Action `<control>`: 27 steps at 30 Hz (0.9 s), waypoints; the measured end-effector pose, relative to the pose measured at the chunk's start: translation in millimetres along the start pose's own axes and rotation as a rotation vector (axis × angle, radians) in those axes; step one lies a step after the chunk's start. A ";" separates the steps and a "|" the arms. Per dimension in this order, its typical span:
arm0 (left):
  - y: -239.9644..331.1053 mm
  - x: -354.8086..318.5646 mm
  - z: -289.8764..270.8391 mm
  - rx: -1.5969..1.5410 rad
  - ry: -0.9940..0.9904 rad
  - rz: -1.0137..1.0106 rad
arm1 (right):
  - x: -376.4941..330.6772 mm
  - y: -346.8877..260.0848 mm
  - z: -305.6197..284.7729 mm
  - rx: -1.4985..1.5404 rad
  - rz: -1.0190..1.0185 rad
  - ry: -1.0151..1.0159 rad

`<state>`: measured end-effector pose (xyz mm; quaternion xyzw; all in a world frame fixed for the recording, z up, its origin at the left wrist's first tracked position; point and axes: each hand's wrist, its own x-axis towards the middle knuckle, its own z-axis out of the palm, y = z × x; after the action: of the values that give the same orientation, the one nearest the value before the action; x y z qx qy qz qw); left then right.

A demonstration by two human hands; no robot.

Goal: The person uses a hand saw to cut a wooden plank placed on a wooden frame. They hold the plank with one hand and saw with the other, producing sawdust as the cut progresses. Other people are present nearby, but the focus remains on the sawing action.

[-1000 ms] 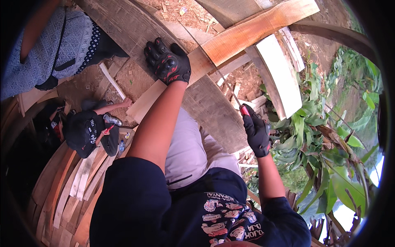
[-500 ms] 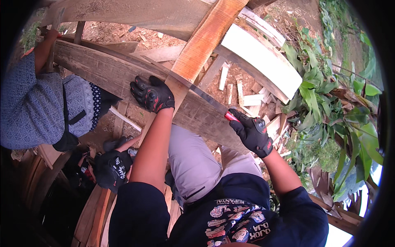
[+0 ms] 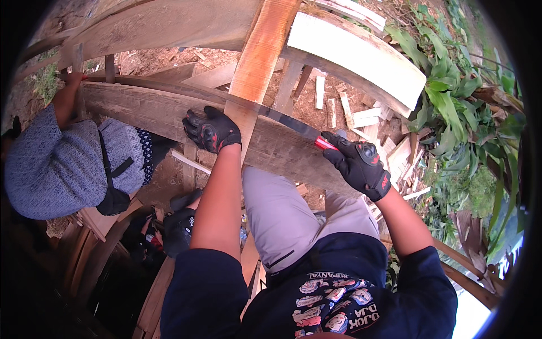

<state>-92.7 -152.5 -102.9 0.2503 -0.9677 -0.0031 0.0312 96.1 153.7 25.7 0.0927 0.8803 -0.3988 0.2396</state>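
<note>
My right hand, in a black glove with red marks, is closed round the red handle of a handsaw. Its long thin blade lies across a light brown plank, crossing from right to left. The plank rests over a thick weathered beam. My left hand, gloved alike, lies on the beam and against the plank's left edge, just short of the blade. Its fingers are apart and point left; what lies under the palm is hidden.
At left, a person in a patterned blue-grey shirt stands at the beam. Another person in dark clothing is lower down. A pale board lies far right. Offcuts litter the ground beside leafy plants.
The saw and my right hand have shifted slightly right and up against the plank, baring more blade. My left hand stays at the plank. The whole view has tilted a little.
</note>
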 end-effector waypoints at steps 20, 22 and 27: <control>1.8 -1.2 -3.0 -0.063 0.016 0.028 | 34.7 -10.2 -8.4 -0.004 -0.098 -0.047; 3.1 -3.1 -5.1 -0.082 0.011 0.032 | 32.7 -20.0 -15.5 0.063 -0.035 -0.099; 1.5 -4.1 -0.9 -0.097 0.034 0.030 | 2.9 -41.0 -17.6 0.368 -0.241 -0.111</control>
<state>-89.8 -149.2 -102.3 0.2342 -0.9693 -0.0452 0.0595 73.0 139.6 61.2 0.0070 0.7828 -0.5830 0.2173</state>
